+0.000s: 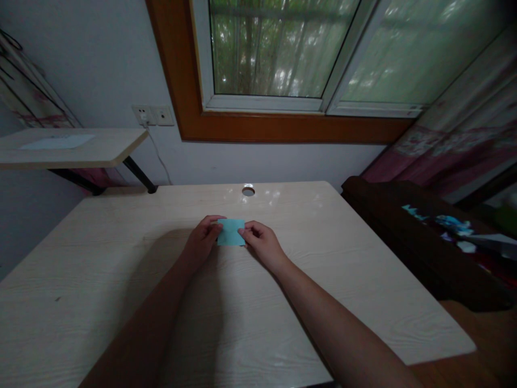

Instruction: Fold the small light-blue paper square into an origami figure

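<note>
Cream desk (343, 253) below window (278, 54); both hands (202, 237) (264, 241) pinch turquoise paper (231, 233) at opposite edges.

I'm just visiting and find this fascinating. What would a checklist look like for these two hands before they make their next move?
1. Left hand gripping the teal paper: ok, it holds the left edge.
2. Right hand gripping it too: ok, thumb on the front near the right edge.
3. Paper away from the round hole in the desk: ok, the hole lies beyond the hands, near the far edge.
4. Paper a single layer: cannot tell.
5. Paper lifted off the desk: cannot tell from this one view.
6. Even light on the desk: not ok, a shadow lies beside the left forearm.
</note>
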A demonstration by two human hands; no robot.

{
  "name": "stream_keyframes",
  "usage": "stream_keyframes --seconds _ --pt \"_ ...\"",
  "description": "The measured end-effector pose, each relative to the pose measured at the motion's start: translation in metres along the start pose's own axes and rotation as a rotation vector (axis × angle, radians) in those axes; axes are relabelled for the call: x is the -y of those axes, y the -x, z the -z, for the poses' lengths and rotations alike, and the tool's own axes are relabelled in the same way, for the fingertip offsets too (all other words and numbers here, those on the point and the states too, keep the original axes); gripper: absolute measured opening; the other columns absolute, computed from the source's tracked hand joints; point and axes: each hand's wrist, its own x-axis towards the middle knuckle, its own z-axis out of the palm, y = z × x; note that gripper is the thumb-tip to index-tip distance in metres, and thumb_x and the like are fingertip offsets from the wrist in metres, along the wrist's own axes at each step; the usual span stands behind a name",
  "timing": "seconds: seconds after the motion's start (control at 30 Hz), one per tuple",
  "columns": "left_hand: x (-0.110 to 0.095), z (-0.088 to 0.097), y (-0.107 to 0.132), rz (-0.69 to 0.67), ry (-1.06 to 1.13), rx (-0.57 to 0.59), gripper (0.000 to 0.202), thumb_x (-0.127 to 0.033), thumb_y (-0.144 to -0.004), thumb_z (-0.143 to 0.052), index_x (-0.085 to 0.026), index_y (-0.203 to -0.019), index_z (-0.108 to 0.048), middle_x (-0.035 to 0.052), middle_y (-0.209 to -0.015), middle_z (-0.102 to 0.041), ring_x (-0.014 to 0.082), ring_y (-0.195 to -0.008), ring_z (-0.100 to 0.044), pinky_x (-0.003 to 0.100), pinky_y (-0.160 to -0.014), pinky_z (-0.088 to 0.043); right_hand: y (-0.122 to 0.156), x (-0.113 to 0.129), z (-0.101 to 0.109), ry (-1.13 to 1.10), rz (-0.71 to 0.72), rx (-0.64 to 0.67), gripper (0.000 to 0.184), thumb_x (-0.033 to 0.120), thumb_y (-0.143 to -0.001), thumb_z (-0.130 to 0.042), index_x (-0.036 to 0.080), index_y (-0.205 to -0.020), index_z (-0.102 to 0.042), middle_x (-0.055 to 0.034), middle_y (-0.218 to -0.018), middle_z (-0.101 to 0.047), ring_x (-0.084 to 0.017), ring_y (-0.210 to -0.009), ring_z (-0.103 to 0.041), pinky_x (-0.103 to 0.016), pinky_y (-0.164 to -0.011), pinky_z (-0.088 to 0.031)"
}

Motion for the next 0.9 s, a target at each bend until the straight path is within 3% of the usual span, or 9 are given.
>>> stream_keyframes --seconds 0.17,0.33,0.47,0.67,0.77,0.9 --pt "-0.0007 -0.0015 -0.0009 0.032 0.111 0.026 0.030 -0.037 -0.086 -0.061 -0.018 -0.109 -0.062 -0.0035 -0.066 -0.058 0.0116 -0.061 -0.053 0.021 -0.057 -0.043 -0.0018 -0.0042 0.0007 -0.068 0.022 -0.029 0.021 0.038 -0.081 -0.069 0.019 -0.085 -0.064 0.0038 -0.060 -0.056 -0.011 -0.054 -0.052 -0.024 -0.054 -0.043" --pt "-0.0002 -0.0011 -0.0011 0.016 0.172 0.021 0.024 -0.033 -0.082 -0.066 -0.017 -0.100 -0.066 0.0015 -0.081 -0.068 0.0149 -0.073 -0.063 0.025 -0.068 -0.052 -0.0017 -0.0039 0.0019 -0.113 0.059 -0.037 0.016 0.030 -0.081 -0.066 0.020 -0.094 -0.068 0.0008 -0.076 -0.063 -0.010 -0.057 -0.055 -0.024 -0.054 -0.044" --pt "-0.0001 0.0007 -0.0003 -0.037 0.227 0.045 0.018 -0.027 -0.080 -0.066 -0.018 -0.095 -0.069 0.0031 -0.088 -0.068 0.0148 -0.073 -0.065 0.028 -0.071 -0.054 -0.0011 -0.0018 0.0048 -0.051 0.142 -0.034 0.015 0.020 -0.083 -0.059 0.021 -0.090 -0.073 -0.0020 -0.086 -0.065 -0.010 -0.060 -0.057 -0.024 -0.056 -0.046" --pt "0.0002 0.0031 0.0024 -0.060 0.286 0.057 0.025 -0.032 -0.091 -0.052 -0.017 -0.098 -0.071 0.0073 -0.101 -0.067 0.0183 -0.090 -0.064 0.029 -0.077 -0.055 -0.0011 -0.0024 0.0046 -0.008 0.286 -0.028 0.021 0.015 -0.086 -0.055 0.023 -0.088 -0.074 -0.0034 -0.093 -0.065 -0.009 -0.060 -0.057 -0.023 -0.055 -0.049" --pt "-0.0015 0.0022 0.0016 -0.022 0.262 0.057 0.028 -0.039 -0.091 -0.053 -0.017 -0.096 -0.070 0.0067 -0.097 -0.067 0.0173 -0.086 -0.063 0.028 -0.074 -0.054 0.0003 -0.0004 0.0027 0.029 0.334 -0.020 0.023 0.015 -0.088 -0.053 0.024 -0.089 -0.075 -0.0047 -0.095 -0.065 -0.011 -0.066 -0.059 -0.022 -0.053 -0.050" --pt "-0.0027 -0.0005 -0.0004 0.024 0.088 0.084 0.025 -0.041 -0.081 -0.068 -0.017 -0.089 -0.069 0.0022 -0.079 -0.067 0.0142 -0.071 -0.061 0.024 -0.066 -0.051 0.0023 0.0024 0.0023 0.113 0.402 -0.020 0.025 0.012 -0.088 -0.053 0.024 -0.091 -0.075 -0.0065 -0.097 -0.067 -0.015 -0.080 -0.064 -0.023 -0.057 -0.053"
